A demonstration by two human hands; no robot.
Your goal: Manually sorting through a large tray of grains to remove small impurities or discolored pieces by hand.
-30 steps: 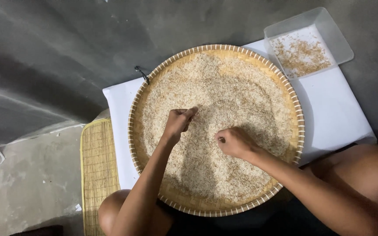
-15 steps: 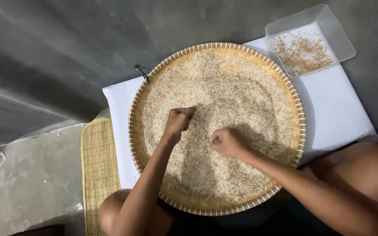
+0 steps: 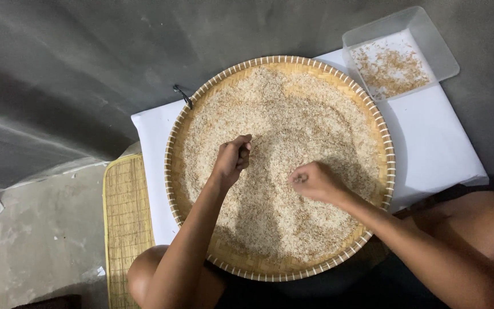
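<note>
Rice (image 3: pixel 293 114) in tray (image 3: pixel 384 154), under L hand (image 3: pixel 232 159), R hand (image 3: pixel 311 181)

Place: a simple home work corner, on the floor.
Floor: bare grey concrete floor (image 3: pixel 41 252).
Wall: plain grey wall (image 3: pixel 87 68).
Signs: round woven bamboo tray (image 3: pixel 174 171) of rice, straw mat (image 3: pixel 126 217), white cloth (image 3: pixel 435 143).

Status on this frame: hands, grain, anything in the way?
Left hand and right hand pinched shut over the grain in the woven tray. Nothing blocks them.
</note>
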